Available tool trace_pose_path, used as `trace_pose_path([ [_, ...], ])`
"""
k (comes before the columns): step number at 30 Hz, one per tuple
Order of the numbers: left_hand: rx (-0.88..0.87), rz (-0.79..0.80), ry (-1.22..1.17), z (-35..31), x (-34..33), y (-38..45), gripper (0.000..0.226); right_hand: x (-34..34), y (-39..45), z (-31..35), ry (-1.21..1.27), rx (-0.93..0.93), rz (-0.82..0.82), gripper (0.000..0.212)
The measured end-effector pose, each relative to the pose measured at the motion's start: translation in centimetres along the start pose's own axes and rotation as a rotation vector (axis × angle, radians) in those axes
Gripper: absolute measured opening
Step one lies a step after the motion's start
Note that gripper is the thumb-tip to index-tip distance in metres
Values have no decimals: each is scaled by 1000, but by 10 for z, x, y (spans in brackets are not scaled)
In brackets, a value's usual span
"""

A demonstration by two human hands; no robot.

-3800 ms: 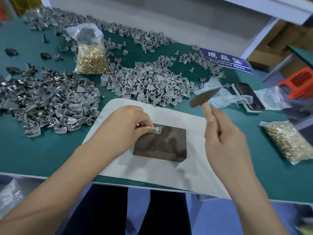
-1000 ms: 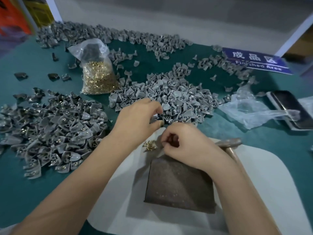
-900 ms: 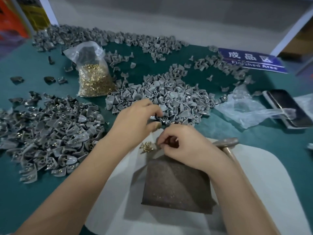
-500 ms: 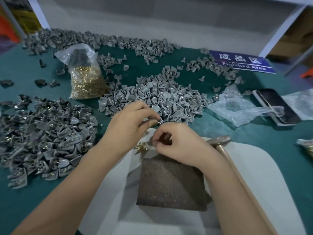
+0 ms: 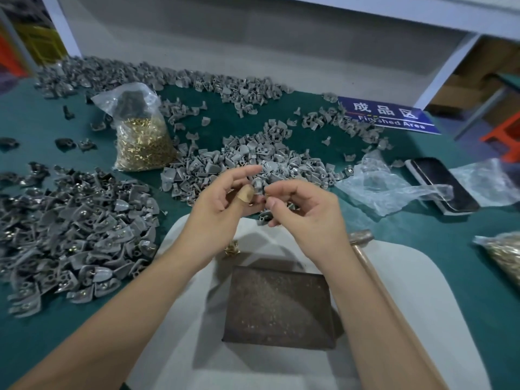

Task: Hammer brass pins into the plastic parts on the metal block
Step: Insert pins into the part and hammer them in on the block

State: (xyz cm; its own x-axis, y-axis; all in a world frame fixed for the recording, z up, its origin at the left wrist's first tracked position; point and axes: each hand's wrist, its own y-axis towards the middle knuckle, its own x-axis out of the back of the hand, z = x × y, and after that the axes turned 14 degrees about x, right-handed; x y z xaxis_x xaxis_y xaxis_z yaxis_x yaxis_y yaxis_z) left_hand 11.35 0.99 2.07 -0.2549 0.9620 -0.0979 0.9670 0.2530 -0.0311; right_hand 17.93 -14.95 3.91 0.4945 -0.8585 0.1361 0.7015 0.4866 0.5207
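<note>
My left hand [image 5: 222,204], a plaster on its thumb, pinches a small grey plastic part [image 5: 257,182] above the mat's far edge. My right hand [image 5: 304,212] meets it, thumb and forefinger pinching what looks like a small brass pin against the part. The dark metal block [image 5: 277,305] lies bare on the white mat [image 5: 408,277] below both hands. The hammer [image 5: 361,236] lies on the mat to the right, with its wooden handle running toward me. A small cluster of loose brass pins [image 5: 231,251] sits just beyond the block.
A heap of bare grey parts [image 5: 281,159] lies behind my hands. Parts fitted with pins [image 5: 70,235] are heaped at the left. Bags of brass pins stand at back left [image 5: 142,142] and right edge [image 5: 503,254]. A phone [image 5: 439,184] and clear plastic [image 5: 382,187] lie right.
The hammer, held in my right hand 3.8 s ago, now lies on the mat. Both hands have lifted from the mat's far edge and come together with a part.
</note>
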Motion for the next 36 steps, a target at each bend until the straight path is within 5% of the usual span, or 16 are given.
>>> trace_pose_path([
  [7,-23,70,186,4,-2,-1,32,4,0,-6,-81,-40,-48,21],
  [16,17,0,29,5,-4,1,18,6,1,-8,-219,-37,-124,10],
  [23,-39,-37,103,4,-4,-2,16,5,2,-1,-382,175,-17,7],
  [32,-77,-76,180,5,-4,-4,16,5,2,1,-437,191,8,9],
  [36,-111,-72,267,6,-2,-6,15,9,1,1,-639,282,145,4],
])
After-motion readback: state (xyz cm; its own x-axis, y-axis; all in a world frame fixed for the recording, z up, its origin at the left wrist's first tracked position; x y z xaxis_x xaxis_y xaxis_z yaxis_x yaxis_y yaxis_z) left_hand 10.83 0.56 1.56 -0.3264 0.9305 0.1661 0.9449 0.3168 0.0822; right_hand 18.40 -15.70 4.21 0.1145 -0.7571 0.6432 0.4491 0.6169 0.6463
